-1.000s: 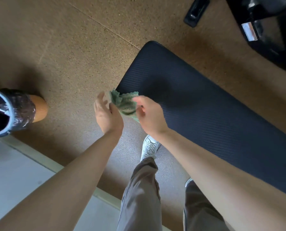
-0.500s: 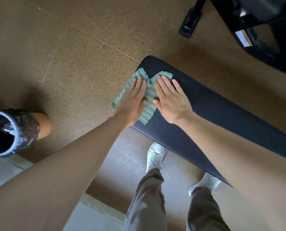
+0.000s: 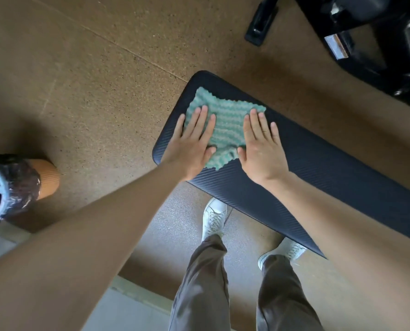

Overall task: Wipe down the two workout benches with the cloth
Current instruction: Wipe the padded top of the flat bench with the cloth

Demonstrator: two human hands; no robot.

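Nearest the viewer, white lace-up shoes (image 3: 213, 217) stand on the brown speckled floor (image 3: 91, 91), below both grips. The left grip (image 3: 194, 144) and right grip (image 3: 262, 149) lie flat, fingers straight, grasping nothing. Both press on the green-and-white striped knitted cloth (image 3: 225, 120), which is spread between and beyond them on the end of the dark ribbed padded tabletop (image 3: 330, 173). Beyond the right grip stands black gym equipment (image 3: 378, 32).

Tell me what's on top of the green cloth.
Left hand and right hand press flat on the cloth, spread on the bench; its parts under them are hidden.
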